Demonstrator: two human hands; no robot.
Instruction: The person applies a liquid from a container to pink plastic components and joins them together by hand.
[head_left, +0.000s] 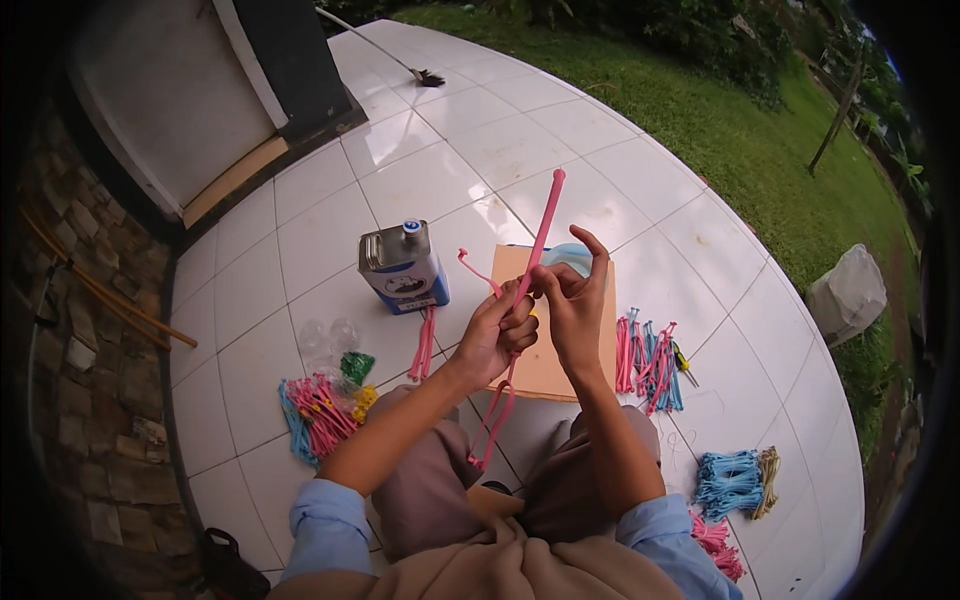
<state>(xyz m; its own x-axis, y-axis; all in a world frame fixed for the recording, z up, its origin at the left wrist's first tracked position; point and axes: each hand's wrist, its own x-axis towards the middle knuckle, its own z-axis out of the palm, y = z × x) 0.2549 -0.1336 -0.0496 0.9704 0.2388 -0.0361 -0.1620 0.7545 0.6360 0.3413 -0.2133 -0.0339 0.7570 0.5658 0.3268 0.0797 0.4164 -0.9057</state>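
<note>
Above the board, my left hand (497, 327) is closed round a pink flip-flop strap (545, 225), a rubbery band with knobbed ends. One arm of it points up and away, and other pink lengths hang below and to the left of the hand. My right hand (572, 305) pinches near the same spot with thumb and index finger, while another finger stands raised. A small yellow piece shows between the hands, partly hidden by the fingers. Beneath lies a tan board (545, 365) with a pale blue round dish (570, 257) at its far edge, partly covered by my right hand.
A metal can (407, 275) stands left, with pink straps beside it. Pink and blue straps (320, 415), a green packet (357, 367) and yellow pieces lie nearer. To the right are more straps (648, 360), a screwdriver (684, 365) and blue bundles (728, 483). A broom (428, 78) lies far off.
</note>
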